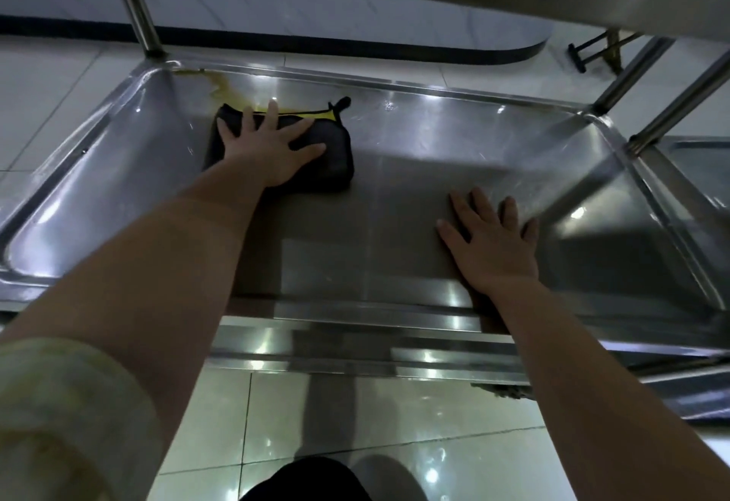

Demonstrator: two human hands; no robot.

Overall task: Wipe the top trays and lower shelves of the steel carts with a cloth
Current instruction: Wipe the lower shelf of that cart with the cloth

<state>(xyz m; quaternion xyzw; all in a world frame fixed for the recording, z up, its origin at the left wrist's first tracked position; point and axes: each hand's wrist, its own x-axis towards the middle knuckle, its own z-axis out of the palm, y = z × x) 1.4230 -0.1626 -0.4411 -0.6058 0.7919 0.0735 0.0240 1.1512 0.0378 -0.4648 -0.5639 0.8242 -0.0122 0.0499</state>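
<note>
One dark cloth (pixel 312 152) with a yellow edge lies near the far left corner of the steel cart's lower shelf (pixel 454 137) — my left hand (pixel 272 144) presses it, fingers spread wide. My right hand (pixel 493 239) rests flat on bare steel near the front edge, fingers apart — one yellowish stain (pixel 221 85) just beyond the cloth.

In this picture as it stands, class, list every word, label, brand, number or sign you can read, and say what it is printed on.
None: no readable text shows anywhere.
Cloth, black with a yellow edge, under the left hand: no label visible.
Steel shelf, where the right hand rests: no markings, only reflections and a yellowish stain.
</note>
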